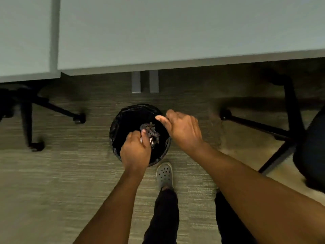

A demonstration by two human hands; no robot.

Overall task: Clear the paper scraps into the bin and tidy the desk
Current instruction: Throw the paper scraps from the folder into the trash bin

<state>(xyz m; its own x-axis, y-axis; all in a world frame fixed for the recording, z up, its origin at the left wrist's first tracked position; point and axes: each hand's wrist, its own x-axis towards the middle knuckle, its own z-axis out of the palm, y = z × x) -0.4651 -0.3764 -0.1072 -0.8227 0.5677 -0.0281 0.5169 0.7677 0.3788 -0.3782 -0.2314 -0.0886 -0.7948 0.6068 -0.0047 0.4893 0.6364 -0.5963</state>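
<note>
Carpeted floor below the desk (175,32) holds a black-lined bin (123,120) with paper scraps (149,132) inside. Left hand (135,152) pinches scraps over it; right hand (182,131) hovers loosely curled, empty.

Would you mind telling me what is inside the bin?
A black liner and a pile of paper scraps. The left hand hides the bin's near side.
</note>
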